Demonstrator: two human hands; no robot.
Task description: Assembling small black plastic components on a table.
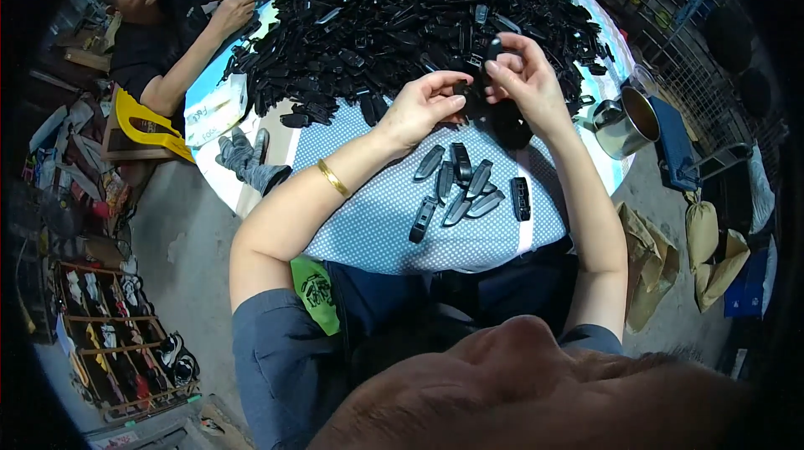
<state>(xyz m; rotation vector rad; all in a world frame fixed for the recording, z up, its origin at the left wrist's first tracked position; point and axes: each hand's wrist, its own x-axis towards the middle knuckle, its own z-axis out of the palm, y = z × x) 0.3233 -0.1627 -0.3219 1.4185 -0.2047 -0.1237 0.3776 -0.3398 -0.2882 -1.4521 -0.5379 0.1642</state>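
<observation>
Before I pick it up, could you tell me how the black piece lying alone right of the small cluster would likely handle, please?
The lone black piece looks like moulded plastic, so it is probably stiff and light. Its long, blocky shape suggests it would slide across the patterned cloth rather than roll.

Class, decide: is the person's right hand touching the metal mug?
Apart: the head view shows a clear gap between the right hand and the metal mug to its right.

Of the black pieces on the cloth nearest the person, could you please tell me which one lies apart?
The rightmost black piece, on the white stripe of the cloth; the others lie in a loose cluster to its left.
</observation>
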